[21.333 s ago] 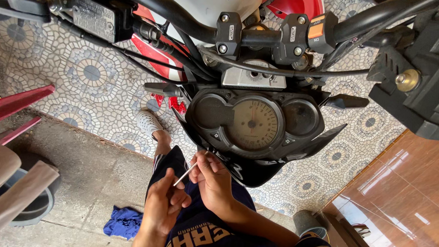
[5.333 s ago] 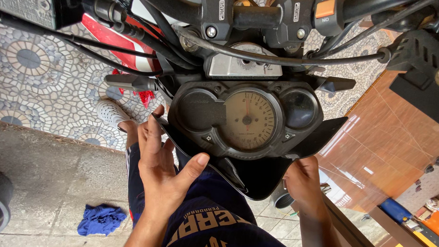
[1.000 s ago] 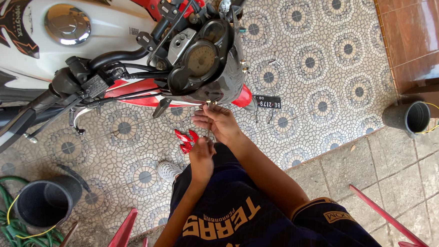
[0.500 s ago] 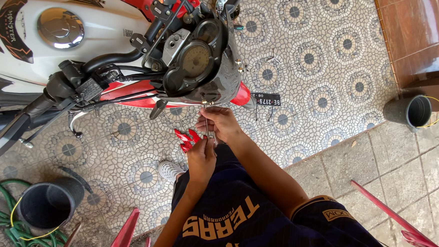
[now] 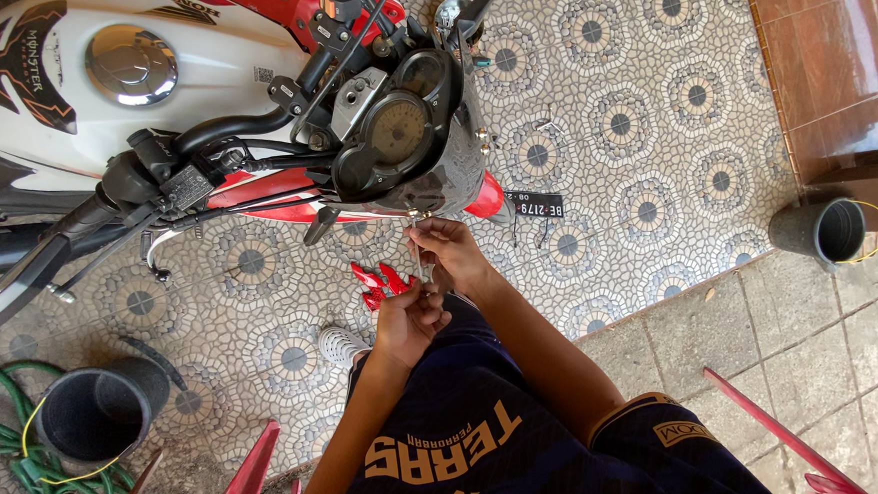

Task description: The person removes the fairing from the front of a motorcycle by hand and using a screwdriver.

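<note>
The right hand (image 5: 450, 256) is pinching a thin screwdriver (image 5: 418, 246) up under the motorcycle's instrument panel (image 5: 393, 139). The left hand (image 5: 410, 319) is gripping the tool's lower end, beside red-handled pliers (image 5: 379, 282).

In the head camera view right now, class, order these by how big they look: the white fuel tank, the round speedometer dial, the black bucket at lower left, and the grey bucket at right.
1. White fuel tank
2. Black bucket
3. Grey bucket
4. Speedometer dial
The black bucket may look bigger than the grey bucket only through nearness.
</note>
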